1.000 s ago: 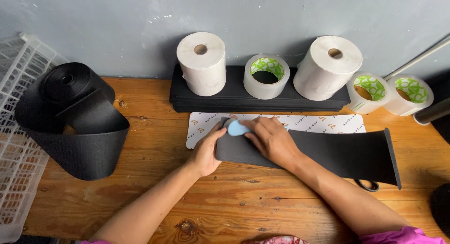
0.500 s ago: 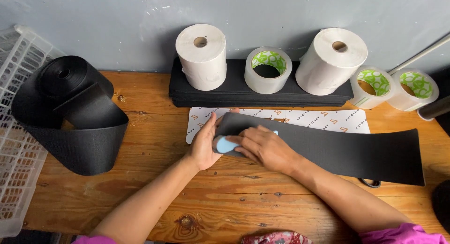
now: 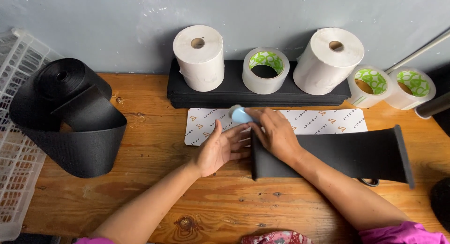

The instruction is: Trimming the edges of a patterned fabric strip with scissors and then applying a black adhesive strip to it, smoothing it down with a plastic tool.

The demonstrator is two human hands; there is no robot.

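Here, right hand (image 3: 276, 134) gripping blue chalk (image 3: 241, 115) on black strip (image 3: 337, 155), left hand (image 3: 221, 148) open alongside, tape rolls (image 3: 265, 70) behind.

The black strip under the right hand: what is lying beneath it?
The black strip lies on the wooden table, its upper edge over a white patterned sheet. A dark loop pokes out below; the rest is covered.

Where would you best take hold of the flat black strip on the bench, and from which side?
Judging by its pose, grip the black strip at its right end, coming from the right: that end curls up off the wooden bench, leaving an edge to pinch, while the right hand presses the left end flat.
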